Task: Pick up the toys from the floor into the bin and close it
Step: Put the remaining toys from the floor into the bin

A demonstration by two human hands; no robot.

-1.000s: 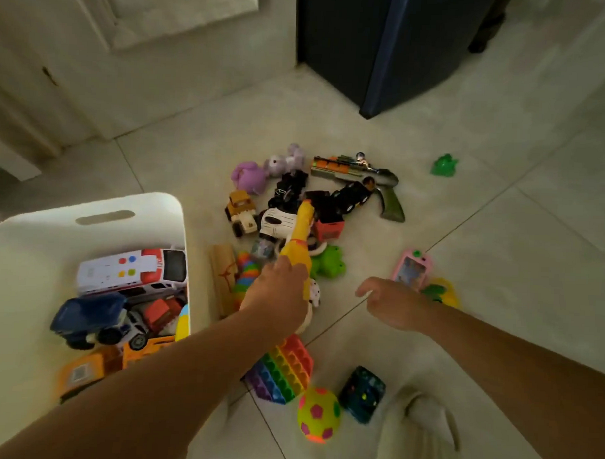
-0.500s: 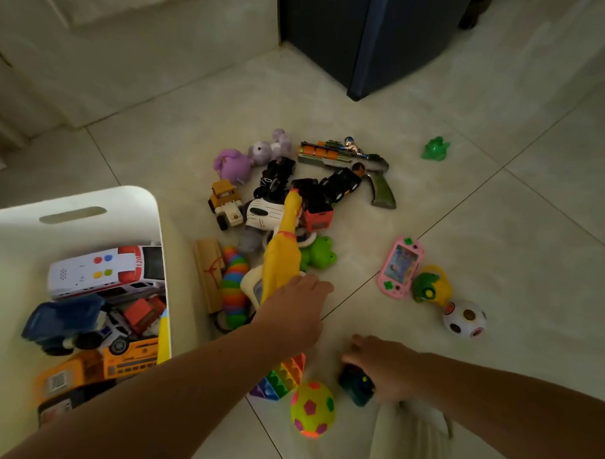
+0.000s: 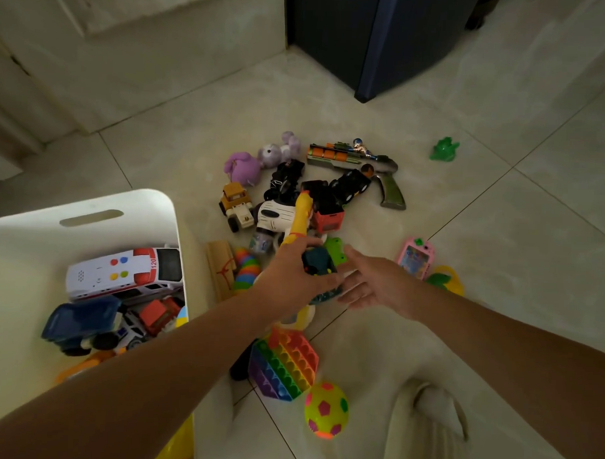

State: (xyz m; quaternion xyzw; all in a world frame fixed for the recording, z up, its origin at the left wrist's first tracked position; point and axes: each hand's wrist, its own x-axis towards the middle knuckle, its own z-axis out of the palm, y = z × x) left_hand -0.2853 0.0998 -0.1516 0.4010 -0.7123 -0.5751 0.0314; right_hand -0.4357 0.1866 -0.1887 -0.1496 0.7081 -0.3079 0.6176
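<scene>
My left hand [image 3: 289, 275] is shut on a yellow rubber chicken [image 3: 302, 215], whose neck sticks up from the fist, and it also grips a small dark teal toy [image 3: 316, 264]. My right hand [image 3: 378, 283] is right beside that toy with its fingers spread and holds nothing. The white bin [image 3: 151, 203] stands open at the left and holds a toy ambulance [image 3: 121, 274], a blue truck [image 3: 82, 321] and other vehicles. A pile of toys lies on the floor beyond my hands, with a toy gun [image 3: 355, 159] and a purple plush [image 3: 243, 167].
A rainbow pop-it [image 3: 282, 366] and a spotted ball [image 3: 325, 415] lie near my knee [image 3: 424, 422]. A pink toy phone [image 3: 415, 257] is at the right and a green frog [image 3: 444, 150] lies apart. A dark cabinet [image 3: 369, 42] stands behind.
My right hand picked the dark teal toy off the floor, brought it up to my left hand and let go. My left hand now holds it together with the chicken.
</scene>
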